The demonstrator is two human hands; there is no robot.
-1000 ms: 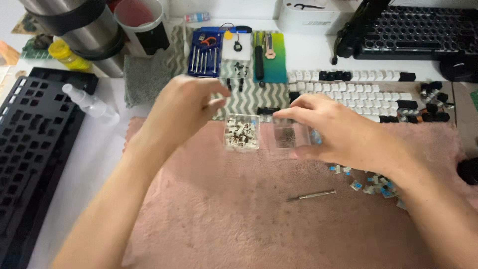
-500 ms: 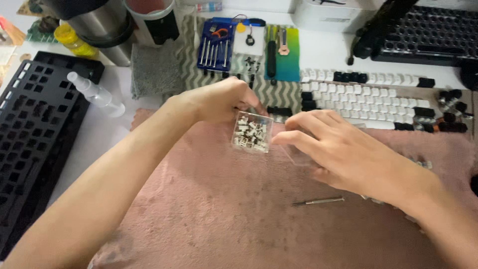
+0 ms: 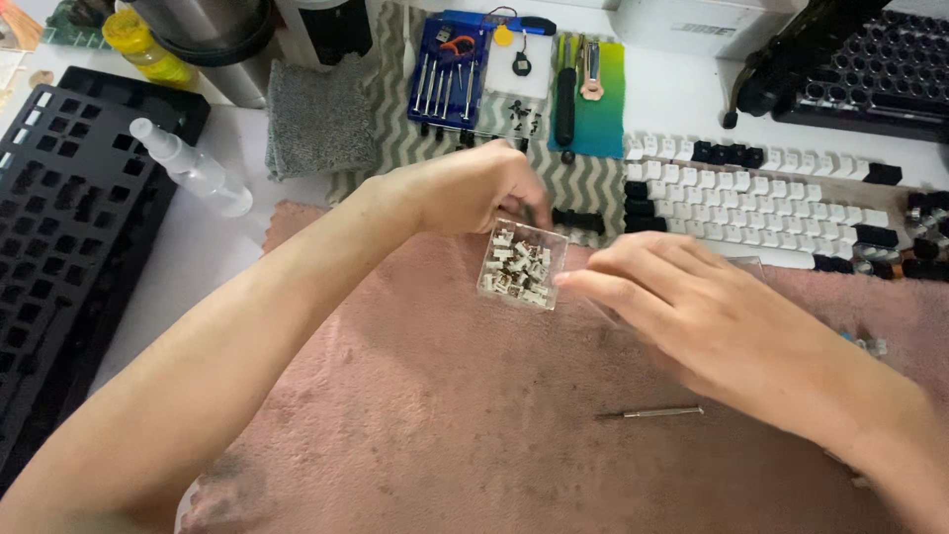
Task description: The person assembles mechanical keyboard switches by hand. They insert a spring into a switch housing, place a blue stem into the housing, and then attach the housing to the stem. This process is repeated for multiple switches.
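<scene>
Box: small clear plastic box (image 3: 522, 264) of pale switch parts, on the pink mat (image 3: 445, 396), mid-frame.
Left hand (image 3: 465, 188): fingers pinched over the box's far edge.
Right hand (image 3: 682, 316): fingertips touching the box's right side, not clenched.
Change: hands have drawn closer since earlier.
Around: screwdriver set (image 3: 447, 74) in blue case behind; thin metal tool (image 3: 652, 411) lying near the right hand; white keycaps (image 3: 761, 203) to the right.

Bright, even light; soft shadows, slight motion blur.
</scene>
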